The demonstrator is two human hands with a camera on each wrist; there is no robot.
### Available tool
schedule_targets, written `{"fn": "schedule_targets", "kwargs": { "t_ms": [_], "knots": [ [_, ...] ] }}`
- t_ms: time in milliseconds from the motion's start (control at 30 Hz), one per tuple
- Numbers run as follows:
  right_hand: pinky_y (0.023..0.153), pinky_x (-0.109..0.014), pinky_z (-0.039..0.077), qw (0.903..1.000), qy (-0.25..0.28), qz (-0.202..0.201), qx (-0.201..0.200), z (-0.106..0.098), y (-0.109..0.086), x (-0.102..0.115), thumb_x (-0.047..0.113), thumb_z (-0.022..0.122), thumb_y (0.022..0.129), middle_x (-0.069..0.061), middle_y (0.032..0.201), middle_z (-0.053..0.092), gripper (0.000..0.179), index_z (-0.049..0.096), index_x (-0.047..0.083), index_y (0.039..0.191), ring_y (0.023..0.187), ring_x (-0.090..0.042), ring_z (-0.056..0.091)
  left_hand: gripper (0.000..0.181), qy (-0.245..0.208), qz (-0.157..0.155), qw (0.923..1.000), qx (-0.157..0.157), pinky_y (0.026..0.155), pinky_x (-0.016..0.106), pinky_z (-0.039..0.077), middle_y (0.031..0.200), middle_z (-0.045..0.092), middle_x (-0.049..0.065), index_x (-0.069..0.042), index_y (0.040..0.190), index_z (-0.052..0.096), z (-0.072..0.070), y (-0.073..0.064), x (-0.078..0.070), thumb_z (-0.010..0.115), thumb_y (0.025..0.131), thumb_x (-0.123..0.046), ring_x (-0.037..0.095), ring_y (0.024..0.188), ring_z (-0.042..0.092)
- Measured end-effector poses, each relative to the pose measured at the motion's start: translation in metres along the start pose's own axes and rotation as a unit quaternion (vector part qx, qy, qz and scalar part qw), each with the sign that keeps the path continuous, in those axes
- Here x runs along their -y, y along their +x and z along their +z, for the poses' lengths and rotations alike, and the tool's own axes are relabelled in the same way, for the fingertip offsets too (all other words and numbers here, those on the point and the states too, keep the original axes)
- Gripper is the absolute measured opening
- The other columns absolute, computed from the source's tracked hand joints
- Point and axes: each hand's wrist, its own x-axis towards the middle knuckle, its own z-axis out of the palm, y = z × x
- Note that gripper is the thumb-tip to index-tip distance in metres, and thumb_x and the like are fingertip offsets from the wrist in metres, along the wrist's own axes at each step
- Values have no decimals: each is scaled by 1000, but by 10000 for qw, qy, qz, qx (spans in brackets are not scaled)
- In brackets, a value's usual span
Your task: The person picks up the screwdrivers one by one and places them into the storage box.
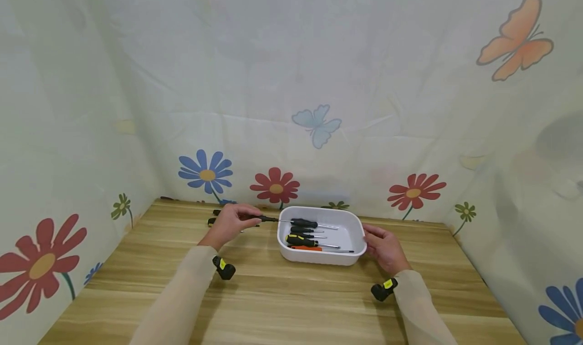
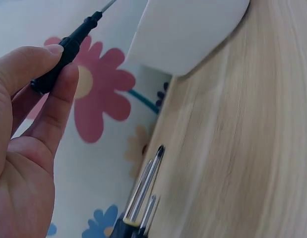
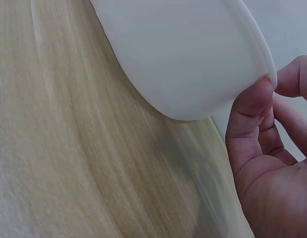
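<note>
My left hand (image 1: 231, 224) pinches the black handle of a screwdriver (image 2: 69, 52) between thumb and fingers. Its metal shaft points right, reaching over the left rim of a white plastic bin (image 1: 319, 257). Inside the bin lie several screwdrivers: ones with black handles (image 1: 304, 223), a black and yellow one (image 1: 301, 241) and an orange one (image 1: 306, 248). On the bin's right end, my right hand (image 1: 385, 248) pinches the rim, with the thumb on the outer wall. More screwdrivers (image 2: 148, 186) lie on the table beneath and behind the left hand, partly hidden by it.
A wood-grain table (image 1: 291, 304) carries everything. Right behind it hangs a pale curtain (image 1: 255, 82) printed with flowers and butterflies, which also closes off both sides. Each wrist wears a small black camera, such as the left one (image 1: 224, 268).
</note>
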Motion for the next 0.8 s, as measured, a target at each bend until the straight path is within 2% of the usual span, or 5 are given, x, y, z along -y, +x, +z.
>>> {"fn": "schedule_targets", "kwargs": {
  "t_ms": [300,533,800],
  "knots": [
    [80,-26,61,10000,-80,9,2,0,-1,1,11,63,102,0,120,71,48,52,1,147,88,-12,68,18,214,63,9993,288,86,33,59,107,78,3,-14,104,83,24,14,-7,83,87,-19,17,98,70],
    [80,-27,61,10000,6,21,42,0,-1,1,9,62,102,2,117,72,48,51,0,148,88,-13,69,15,303,139,9988,361,85,29,58,103,78,-1,-20,99,83,41,25,-6,86,84,-21,14,95,69],
    [82,-27,61,10000,-97,15,12,0,-3,1,15,66,101,-3,128,69,49,53,3,147,90,-14,68,12,535,34,9967,607,92,37,59,104,78,-1,-20,98,82,53,33,-16,84,86,-19,16,98,69]
  ]
}}
